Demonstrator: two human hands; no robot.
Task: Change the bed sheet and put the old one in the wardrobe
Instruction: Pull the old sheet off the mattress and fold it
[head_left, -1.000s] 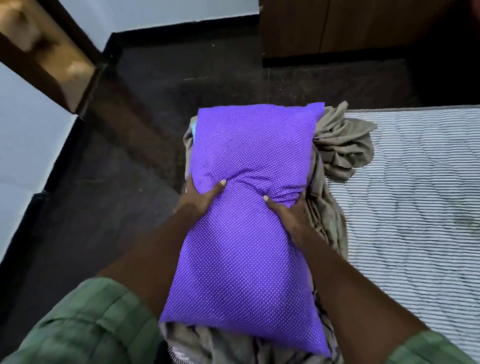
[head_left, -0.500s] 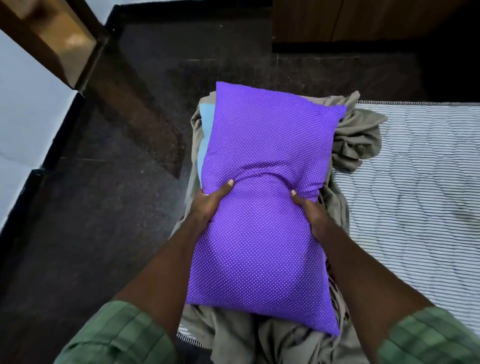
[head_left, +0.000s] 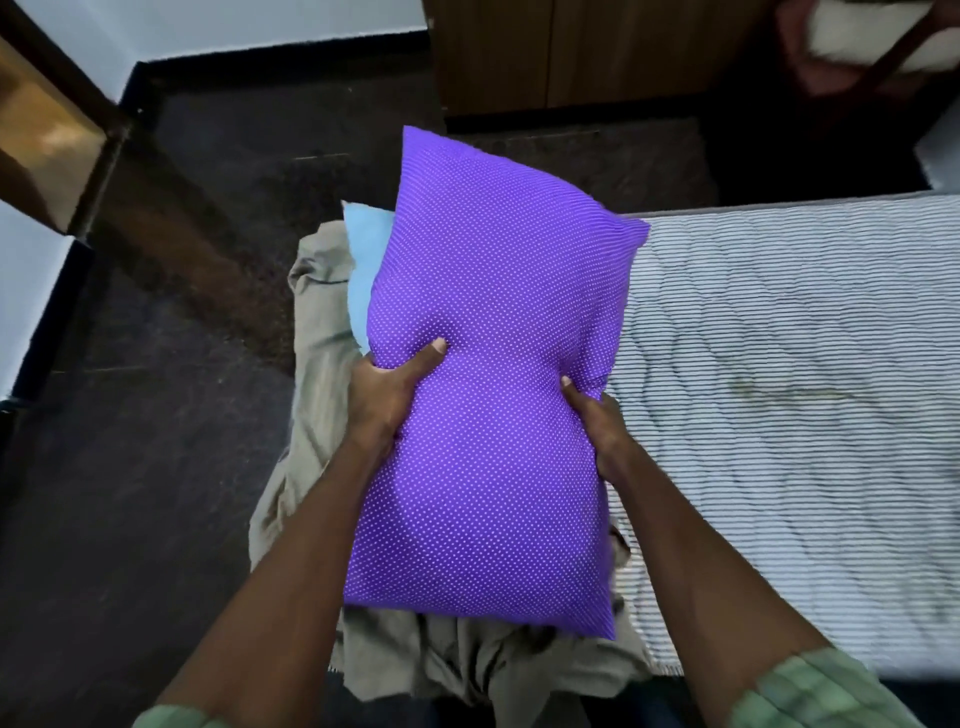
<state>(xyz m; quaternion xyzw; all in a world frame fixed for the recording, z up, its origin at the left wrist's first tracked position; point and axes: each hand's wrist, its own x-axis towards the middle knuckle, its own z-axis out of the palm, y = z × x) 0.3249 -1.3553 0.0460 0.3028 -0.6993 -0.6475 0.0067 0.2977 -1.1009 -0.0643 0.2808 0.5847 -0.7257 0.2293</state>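
A: How is the purple pillow (head_left: 488, 395) held?

B: It is gripped at its waist from both sides. The left hand (head_left: 387, 397) is curled round the left edge, its thumb pressed into the top face; the right hand (head_left: 597, 423) is clamped on the right edge, thumb likewise on top. The filling is squeezed in between them, so a pinched middle is seen.

A: Why there?

B: A soft pillow would probably sag if taken by one end; held at the middle, it can be carried level and clear of the bed.

A: And what is found beneath it?

B: A light blue pillow (head_left: 366, 260) is partly covered, only its left side being visible. Under both, the old sheet (head_left: 317, 395), a drab bundle, is heaped at the end of the mattress (head_left: 779, 415) and is draped over its edge toward the dark floor (head_left: 156, 467). It appears to have been stripped off, since the striped mattress is left bare.

A: Where is it meant to go?

B: Into the wardrobe (head_left: 571, 52), seen well apart beyond the bed. The pillows are presumably being cleared first, so that the bundle can be taken up.
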